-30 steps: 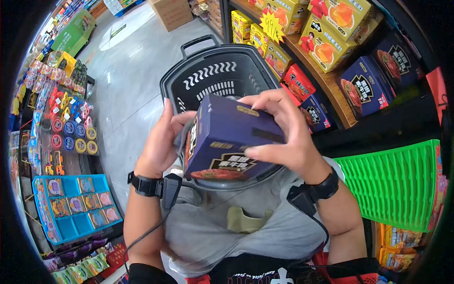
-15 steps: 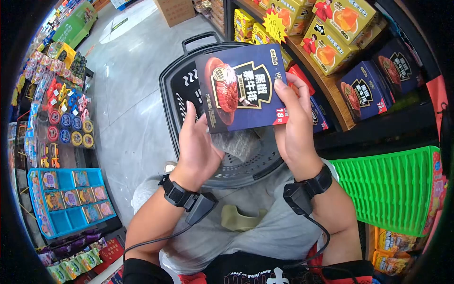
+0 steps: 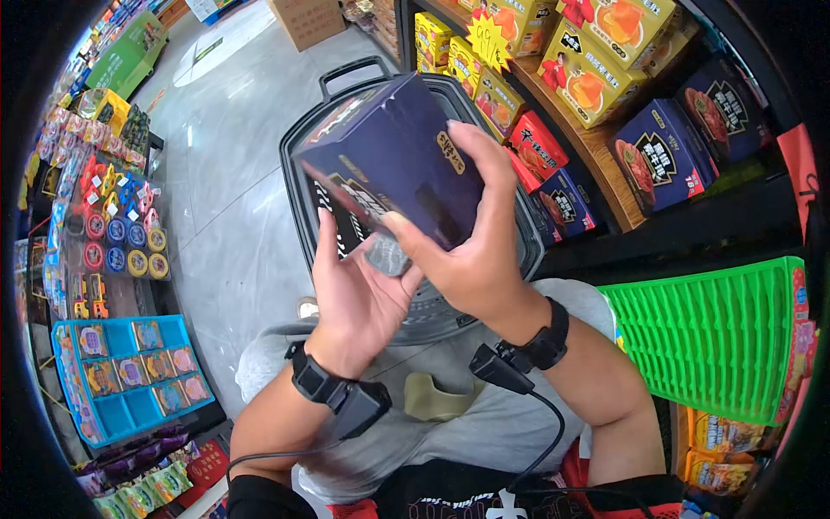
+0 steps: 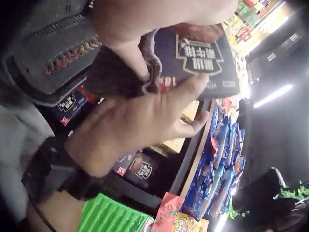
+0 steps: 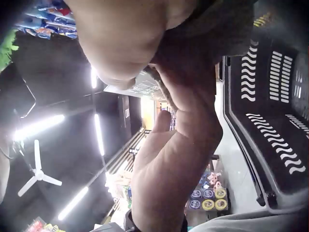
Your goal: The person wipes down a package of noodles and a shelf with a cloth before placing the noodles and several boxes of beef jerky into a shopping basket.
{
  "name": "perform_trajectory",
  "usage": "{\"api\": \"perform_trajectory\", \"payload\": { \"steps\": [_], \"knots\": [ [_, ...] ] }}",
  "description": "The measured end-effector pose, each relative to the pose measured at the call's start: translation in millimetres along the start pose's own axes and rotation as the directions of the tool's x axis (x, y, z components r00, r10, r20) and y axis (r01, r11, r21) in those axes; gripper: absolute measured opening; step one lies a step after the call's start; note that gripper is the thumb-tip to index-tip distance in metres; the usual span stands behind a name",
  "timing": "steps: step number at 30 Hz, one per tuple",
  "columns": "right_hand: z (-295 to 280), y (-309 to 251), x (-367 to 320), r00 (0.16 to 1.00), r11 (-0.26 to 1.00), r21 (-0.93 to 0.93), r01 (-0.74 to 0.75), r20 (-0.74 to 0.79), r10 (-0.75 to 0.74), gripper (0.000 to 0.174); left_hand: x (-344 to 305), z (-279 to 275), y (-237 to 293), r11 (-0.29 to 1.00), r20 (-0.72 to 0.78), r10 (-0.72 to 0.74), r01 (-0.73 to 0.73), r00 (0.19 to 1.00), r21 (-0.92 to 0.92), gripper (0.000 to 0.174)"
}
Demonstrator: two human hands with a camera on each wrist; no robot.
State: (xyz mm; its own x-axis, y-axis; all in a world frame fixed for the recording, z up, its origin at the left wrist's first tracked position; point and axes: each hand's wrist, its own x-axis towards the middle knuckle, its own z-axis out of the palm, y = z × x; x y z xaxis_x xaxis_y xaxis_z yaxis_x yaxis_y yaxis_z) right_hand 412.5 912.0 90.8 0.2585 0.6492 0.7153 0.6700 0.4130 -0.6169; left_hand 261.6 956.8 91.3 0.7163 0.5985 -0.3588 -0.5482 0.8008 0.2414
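My right hand (image 3: 475, 259) holds a navy carton (image 3: 393, 160) tilted over the basket, thumb on its printed front and fingers along another side. White characters and a food picture show on the carton's front in the left wrist view. Below the carton, my left hand (image 3: 359, 303) is palm up with the thumb raised. A grey cloth (image 3: 387, 256) lies in its grip; in the left wrist view the dark cloth (image 4: 123, 72) folds around a finger near the carton's lower edge. The box hides part of the left hand's fingers. Under both hands stands a black shopping basket (image 3: 529, 238).
Shelves at the right hold navy cartons (image 3: 661, 156), yellow boxes (image 3: 584, 78) and a red box (image 3: 538, 145). A green ribbed tray (image 3: 709, 333) stands at the right. To the left are a blue compartment tray (image 3: 130, 411) and a toy display (image 3: 121, 225). A cardboard box (image 3: 307, 22) sits farther back.
The carton was first held between both hands, then turned to show its front, and now tilts with its top side towards me. The right hand has moved left; the left hand sits below.
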Motion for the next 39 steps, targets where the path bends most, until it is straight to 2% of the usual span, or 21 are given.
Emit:
{"api": "perform_trajectory", "payload": {
  "steps": [3,7,9,10,11,13,14,16,17,20,23,24,26,27,28,29,32,33,35,37,39],
  "knots": [
    [1,-4,6,0.999,0.993,-0.106,0.048,-0.008,-0.049,0.096,-4,6,-2,1.000,0.057,-0.011,0.010,0.998,0.023,0.083],
    [13,-12,3,0.996,0.996,0.049,0.071,-0.053,-0.068,0.100,4,2,14,0.987,0.052,0.104,-0.110,0.993,0.116,0.075],
    [8,-20,1,0.996,0.996,0.065,0.066,0.049,-0.069,0.106,7,-8,21,0.971,0.058,0.202,-0.207,0.978,0.122,0.068],
    [5,-23,-1,0.995,0.979,0.203,-0.008,0.098,-0.012,0.101,6,-17,32,0.986,0.215,0.118,-0.140,0.969,0.090,0.067],
    [-1,-23,0,0.987,0.942,0.319,-0.101,0.150,0.054,0.097,4,-23,34,0.960,0.056,0.181,-0.189,0.982,0.206,0.067],
    [-15,-25,4,0.946,0.810,0.501,-0.305,0.257,0.197,0.091,2,-30,43,0.955,0.078,0.151,-0.166,0.985,0.247,0.067],
    [-24,-17,9,0.940,0.821,0.475,-0.316,0.274,0.203,0.088,-3,-31,45,0.988,0.048,0.099,-0.104,0.994,0.114,0.045],
    [-43,-2,21,0.927,0.843,0.421,-0.335,0.308,0.214,0.084,-8,-32,48,0.998,0.056,0.013,-0.016,0.998,0.060,0.042],
    [-46,5,25,0.942,0.859,0.406,-0.311,0.256,0.220,0.085,-8,-32,46,0.998,0.063,-0.028,0.025,0.998,0.050,0.040],
    [-51,27,29,0.895,0.658,0.617,-0.432,0.380,0.232,0.088,-3,-28,39,0.991,0.077,-0.120,0.114,0.990,0.068,0.036],
    [-48,32,24,0.799,0.443,0.685,-0.579,0.584,0.142,0.094,-4,-27,23,0.985,0.014,-0.147,0.145,0.989,0.098,0.032],
    [-48,24,26,0.811,0.418,0.705,-0.573,0.562,0.162,0.085,-6,-28,19,0.986,-0.022,-0.117,0.119,0.993,0.121,0.031],
    [-52,21,26,0.755,0.315,0.686,-0.656,0.585,0.297,0.076,-5,-25,14,0.976,-0.092,0.020,0.000,0.996,0.218,0.029],
    [-52,20,25,0.717,0.256,0.676,-0.691,0.597,0.359,0.072,-1,-21,12,0.940,-0.106,0.159,-0.117,0.982,0.320,0.028],
    [-43,17,25,0.729,0.253,0.719,-0.647,0.486,0.483,0.058,1,-11,11,0.874,-0.099,0.303,-0.235,0.948,0.425,0.027],
    [-41,18,25,0.719,0.273,0.709,-0.651,0.461,0.520,0.057,-4,4,12,0.743,-0.015,0.473,-0.390,0.881,0.543,0.029],
    [-35,22,24,0.708,0.377,0.665,-0.645,0.334,0.623,0.051,3,-12,24,0.418,0.129,0.678,-0.524,0.723,0.742,0.043],
    [-32,24,24,0.697,0.382,0.655,-0.652,0.319,0.642,0.051,1,-9,22,0.289,0.206,0.702,-0.537,0.682,0.792,0.044],
    [-27,31,19,0.672,0.395,0.630,-0.669,0.285,0.684,0.051,-2,-9,20,0.093,0.371,0.623,-0.536,0.689,0.839,0.042],
    [-30,38,20,0.651,0.359,0.665,-0.654,0.254,0.715,0.049,-8,-24,16,-0.016,0.504,0.462,-0.562,0.729,0.827,0.042],
    [-38,38,26,0.635,0.278,0.745,-0.607,0.245,0.732,0.050,-12,-39,4,-0.082,0.625,0.388,-0.650,0.678,0.756,0.046]
  ]
}}
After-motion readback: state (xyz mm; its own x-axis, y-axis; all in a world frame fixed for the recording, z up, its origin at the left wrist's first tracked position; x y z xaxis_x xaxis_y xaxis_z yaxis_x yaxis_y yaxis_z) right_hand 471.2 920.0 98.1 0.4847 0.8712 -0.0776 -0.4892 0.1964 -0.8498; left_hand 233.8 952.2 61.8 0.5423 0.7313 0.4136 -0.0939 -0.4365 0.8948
